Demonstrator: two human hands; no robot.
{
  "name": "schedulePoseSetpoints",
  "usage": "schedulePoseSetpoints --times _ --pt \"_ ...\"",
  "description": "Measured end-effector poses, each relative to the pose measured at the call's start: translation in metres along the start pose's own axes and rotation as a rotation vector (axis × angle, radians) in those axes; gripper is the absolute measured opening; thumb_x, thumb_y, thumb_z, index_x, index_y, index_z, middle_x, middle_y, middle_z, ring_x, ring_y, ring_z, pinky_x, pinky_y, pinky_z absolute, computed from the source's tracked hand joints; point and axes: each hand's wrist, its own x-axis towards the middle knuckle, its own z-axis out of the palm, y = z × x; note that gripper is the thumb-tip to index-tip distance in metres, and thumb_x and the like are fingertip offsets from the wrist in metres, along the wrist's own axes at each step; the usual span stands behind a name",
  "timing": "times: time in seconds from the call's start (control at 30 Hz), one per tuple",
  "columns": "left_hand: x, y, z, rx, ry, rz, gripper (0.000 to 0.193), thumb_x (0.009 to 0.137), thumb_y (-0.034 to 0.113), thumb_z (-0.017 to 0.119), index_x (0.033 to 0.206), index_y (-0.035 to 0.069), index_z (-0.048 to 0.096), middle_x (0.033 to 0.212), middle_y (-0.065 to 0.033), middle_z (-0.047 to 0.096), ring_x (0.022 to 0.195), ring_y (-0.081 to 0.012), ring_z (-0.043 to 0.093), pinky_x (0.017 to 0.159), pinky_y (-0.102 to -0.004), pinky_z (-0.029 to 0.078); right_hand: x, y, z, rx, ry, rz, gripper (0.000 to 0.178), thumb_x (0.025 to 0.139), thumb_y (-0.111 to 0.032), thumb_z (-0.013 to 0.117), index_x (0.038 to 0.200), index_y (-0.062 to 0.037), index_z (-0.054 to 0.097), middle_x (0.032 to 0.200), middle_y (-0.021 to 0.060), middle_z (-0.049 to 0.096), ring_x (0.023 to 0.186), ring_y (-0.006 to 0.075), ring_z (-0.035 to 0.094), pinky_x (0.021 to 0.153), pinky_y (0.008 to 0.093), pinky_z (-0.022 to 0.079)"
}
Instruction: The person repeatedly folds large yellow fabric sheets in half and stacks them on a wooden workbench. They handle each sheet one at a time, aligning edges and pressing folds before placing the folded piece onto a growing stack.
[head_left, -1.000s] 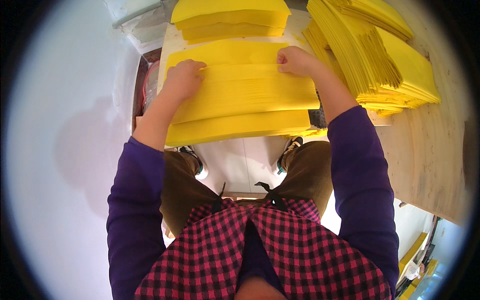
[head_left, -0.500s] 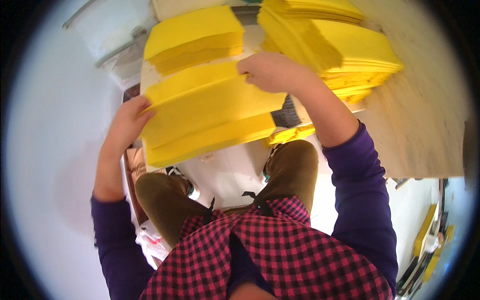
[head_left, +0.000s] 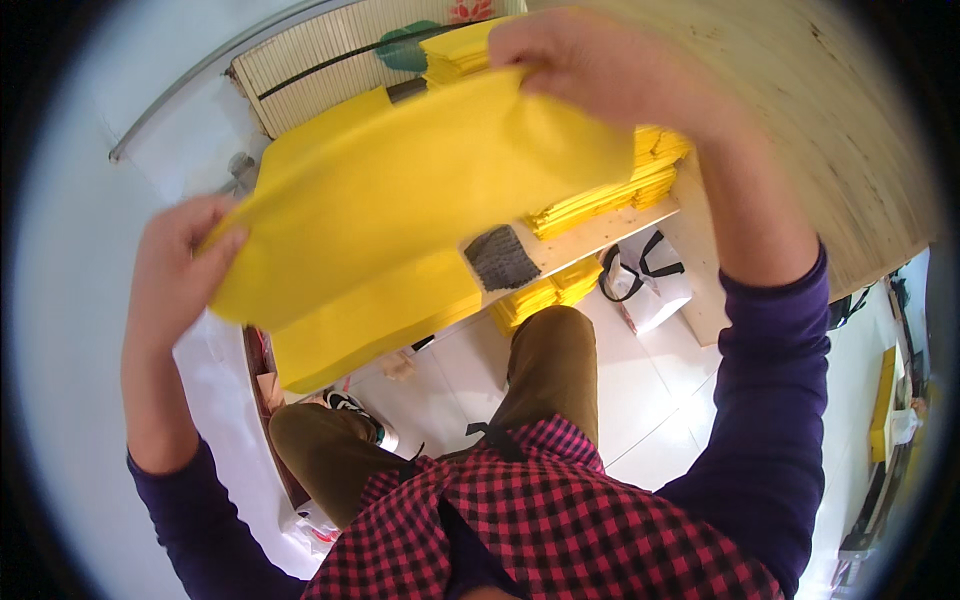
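Observation:
A yellow felt-like sheet point(head_left: 400, 180) is stretched in the air between my two hands, slightly blurred and bowed. My left hand point(head_left: 175, 270) pinches its left end, thumb against the near side. At the far right edge, my right hand point(head_left: 600, 70) is closed on a corner, with the sheet drooping below the fingers. Under the raised sheet lies a near stack of yellow sheets point(head_left: 380, 315). Another yellow stack point(head_left: 325, 125) shows behind it, partly covered. To the right, layered yellow sheets point(head_left: 600, 205) are piled on the table, mostly hidden by my right hand and the sheet.
A dark grey cloth point(head_left: 502, 258) lies at the wooden table's edge point(head_left: 630, 228). More folded yellow pieces point(head_left: 550, 290) and a white bag with black handles point(head_left: 652, 285) sit lower down. A slatted panel point(head_left: 310, 65) stands at the back, beside the white wall point(head_left: 70, 250).
Both hands have lifted the yellow sheet off the near stack. They have moved farther apart, the right hand upward and the left hand outward to the left. The view has shifted too.

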Motion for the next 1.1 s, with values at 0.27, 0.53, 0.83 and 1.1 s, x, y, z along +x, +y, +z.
schedulePoseSetpoints --times 0.27,0.53,0.83,1.1 --pt "0.163 0.066 0.032 0.374 0.504 0.348 0.015 0.089 0.02 0.057 0.097 0.008 0.063 0.082 -0.0068 0.066 0.074 -0.0196 0.064 0.069 -0.0302 0.049 -0.018 0.114 -0.086 -0.459 0.302 0.435 0.024 0.091 -0.015 0.053 0.109 -0.0037 0.063 0.111 0.0199 0.063 0.106 0.035 0.058 0.091 0.0454 0.044" --pt "0.221 0.107 0.124 0.452 0.48 0.196 0.017 0.089 0.03 0.057 0.101 0.02 0.062 0.083 -0.0052 0.066 0.076 -0.0261 0.063 0.067 -0.0353 0.05 -0.091 0.193 -0.059 -0.5 0.378 0.637 0.032 0.097 -0.024 0.049 0.119 -0.0057 0.061 0.121 0.0194 0.06 0.116 0.0341 0.055 0.101 0.0445 0.04" --pt "0.211 0.131 0.051 0.483 0.604 0.263 0.016 0.083 0.015 0.06 0.093 0.003 0.063 0.083 -0.0177 0.065 0.081 -0.032 0.064 0.072 -0.0407 0.05 -0.047 0.224 -0.099 -0.684 0.526 0.297 0.023 0.093 -0.019 0.048 0.096 -0.0023 0.064 0.1 0.0204 0.063 0.095 0.0334 0.058 0.084 0.0475 0.044" --pt "0.127 0.114 -0.049 0.287 0.379 -0.014 0.014 0.084 0.015 0.06 0.093 0.005 0.065 0.089 -0.0121 0.066 0.081 -0.0241 0.062 0.073 -0.0356 0.05 0.004 0.086 -0.138 -0.596 0.208 0.09 0.018 0.088 -0.016 0.051 0.092 -0.0034 0.063 0.092 0.0157 0.063 0.085 0.0305 0.057 0.078 0.045 0.045"
